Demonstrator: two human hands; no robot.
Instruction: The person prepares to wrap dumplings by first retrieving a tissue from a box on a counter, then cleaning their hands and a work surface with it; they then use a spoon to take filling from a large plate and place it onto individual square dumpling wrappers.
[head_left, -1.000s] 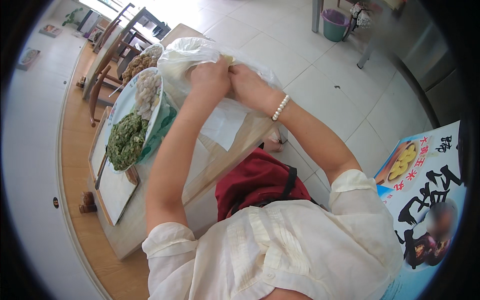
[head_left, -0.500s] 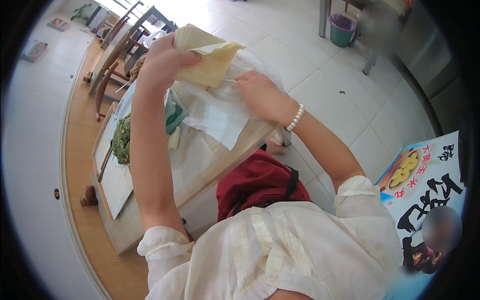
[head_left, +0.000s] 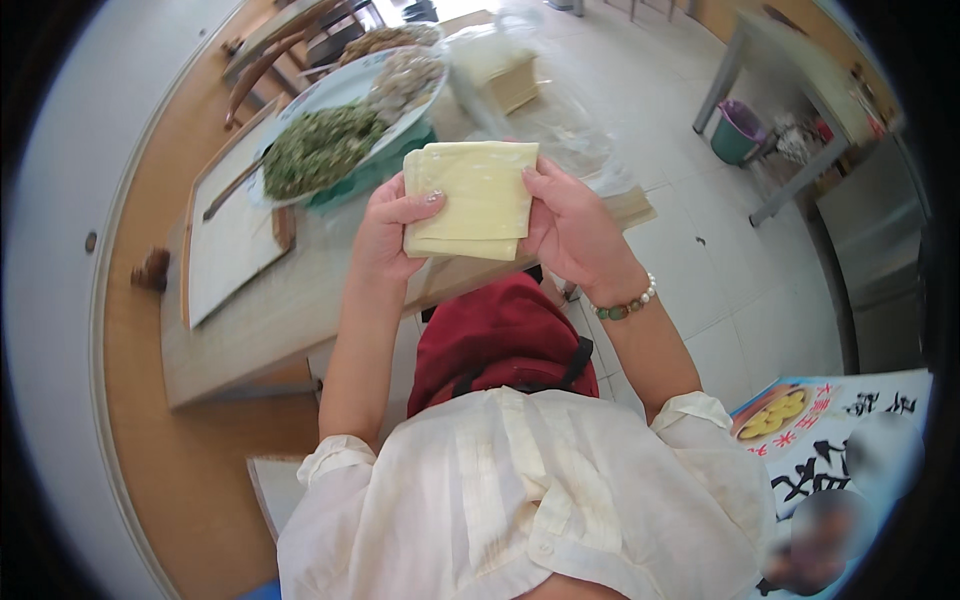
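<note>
The stack (head_left: 472,198) of pale yellow sheets is held between the two hands in front of the chest, flat face up toward the head camera, with the near edge of the table (head_left: 270,325) behind it. The left hand (head_left: 386,235) clamps it at its 9 o'clock side, thumb laid across the face; the right hand (head_left: 575,225) clamps it at 3 o'clock, thumb at the upper corner. The fingers underneath are mostly hidden. The stack is close to square, so no long axis stands out; the top sheet sits a little toward 1 o'clock, leaving the lower sheets showing along the 9 and 6 o'clock edges. Neither hand is clearly nearer, since each touches its own side. From the stack, the plate (head_left: 322,97) lies at 10 o'clock with the greens (head_left: 325,150) on it, nearer the left hand. A second block (head_left: 512,86) of sheets rests toward 12 to 1 o'clock, and the clear bag (head_left: 578,135) spreads at 2 o'clock, nearer the right hand. The board (head_left: 222,245) lies at 9 o'clock, beyond the left hand.
</note>
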